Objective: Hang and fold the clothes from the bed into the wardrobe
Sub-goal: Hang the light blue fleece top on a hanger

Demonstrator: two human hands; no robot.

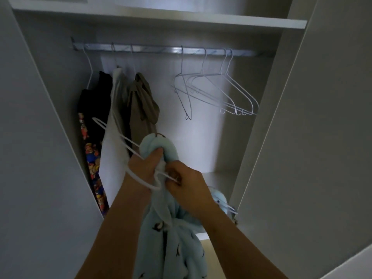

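In front of the wardrobe (201, 20), below its rail (153, 49), the light-blue fleece garment (175, 238) is hanging bunched. The left hand (144, 168) is gripping it together with the white hanger (120, 135), and the right hand (187, 182) is pinching the wire's end. Spreading the neck opening first is likely making the threading easier.

Above me, four empty wire hangers (213, 91) are hanging bunched at the right of the rail (157, 49). At left, a black garment (98, 101), a white garment (114, 137) and a taupe garment (141, 109) are hanging, with cartoon-print fabric (93, 164) trailing below the black.

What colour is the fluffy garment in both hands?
Light blue with small dark motifs: the fluffy fleece garment, clearest in the head view.
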